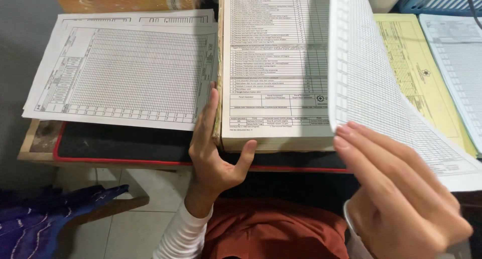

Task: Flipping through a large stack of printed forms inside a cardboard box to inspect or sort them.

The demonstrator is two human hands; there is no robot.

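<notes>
- The right hand is cut off by the bottom edge of the view; its thumb is hidden behind the lifted sheet.
- The lifted sheet covers the right part of the thick paper stack, and its top is cut off.
- The left hand's fingers hide the stack's left edge.
- The print on every form is too small to tell.
- The blue crate at the surface's far right corner is cut off.
</notes>
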